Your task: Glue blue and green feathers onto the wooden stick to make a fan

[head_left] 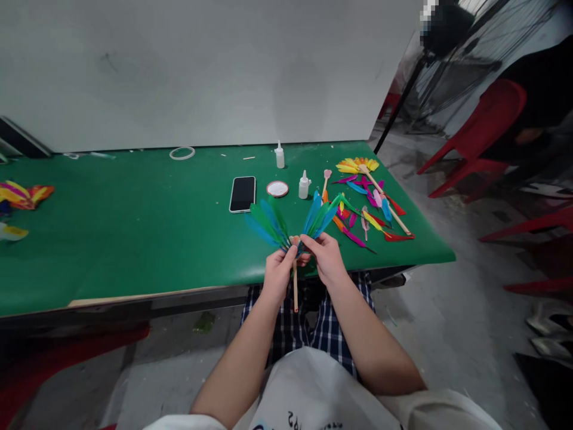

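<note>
Just over the table's front edge is a feather fan (274, 222), with blue and green feathers spread in two bunches from a pale wooden stick (295, 289). My left hand (278, 272) is closed on the fan where the feathers meet the stick, thumb in front. At the same spot my right hand (330, 258) pinches the lower ends of the right-hand feathers. The fingertips partly hide the join. Beyond the hands stand two white squeeze bottles (303, 186) with pointed nozzles, beside a small round dish (277, 189) of white material.
Loose coloured feathers (353, 239) lie right of my hands, by a yellow feather fan (358, 165) with a long stick. A phone (243, 194) and a white ring (182, 153) rest on the green table (134, 239). A person sits on a red chair (496, 113) at right.
</note>
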The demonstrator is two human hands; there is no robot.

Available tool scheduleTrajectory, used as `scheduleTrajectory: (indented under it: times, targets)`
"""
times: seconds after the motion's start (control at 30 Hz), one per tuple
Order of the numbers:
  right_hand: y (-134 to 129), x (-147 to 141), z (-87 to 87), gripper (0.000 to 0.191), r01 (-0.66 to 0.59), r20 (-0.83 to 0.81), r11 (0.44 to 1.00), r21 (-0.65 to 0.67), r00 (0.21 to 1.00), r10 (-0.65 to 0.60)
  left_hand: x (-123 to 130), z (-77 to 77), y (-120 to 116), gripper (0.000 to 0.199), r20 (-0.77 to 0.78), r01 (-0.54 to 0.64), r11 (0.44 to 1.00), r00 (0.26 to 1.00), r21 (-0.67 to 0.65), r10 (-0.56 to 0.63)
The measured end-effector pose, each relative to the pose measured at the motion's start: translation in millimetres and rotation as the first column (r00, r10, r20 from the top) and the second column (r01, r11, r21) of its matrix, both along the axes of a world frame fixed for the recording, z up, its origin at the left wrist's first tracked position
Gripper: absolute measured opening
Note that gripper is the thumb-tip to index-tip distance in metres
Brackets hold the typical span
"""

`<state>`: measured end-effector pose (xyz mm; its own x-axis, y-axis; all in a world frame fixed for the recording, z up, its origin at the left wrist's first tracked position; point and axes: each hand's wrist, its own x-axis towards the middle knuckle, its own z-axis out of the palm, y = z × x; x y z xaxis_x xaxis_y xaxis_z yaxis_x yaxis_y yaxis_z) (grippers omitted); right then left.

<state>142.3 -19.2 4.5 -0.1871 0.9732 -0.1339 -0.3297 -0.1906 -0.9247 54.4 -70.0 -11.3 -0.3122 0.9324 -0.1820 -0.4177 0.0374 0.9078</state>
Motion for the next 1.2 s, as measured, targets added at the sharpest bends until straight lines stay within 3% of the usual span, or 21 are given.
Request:
scheduleTrajectory:
  times: [0.23,0.6,1.2]
  targets:
    - [0.8,2.1,-0.4,0.020,0.005,0.029,1.000,0.030,1.000,-0.006,-0.5,2.4,-0.9,0.028,-0.021,0.041,0.999,0.999,0.015,-0.040]
    - [-0.7,7.4,0.7,0.019,-0.024,0.116,0.995,0.094,0.993,0.013,-1.5,5.6,-0.9,0.036,0.121,0.093,0.996,0.988,-0.012,-0.091]
    - [-5.4,2.6,2.7,0.018,-0.007,0.030,1.000,0.010,1.000,0.007,-1.3,1.8,-1.7,0.029,-0.045,0.121,0.993,0.992,0.013,-0.120]
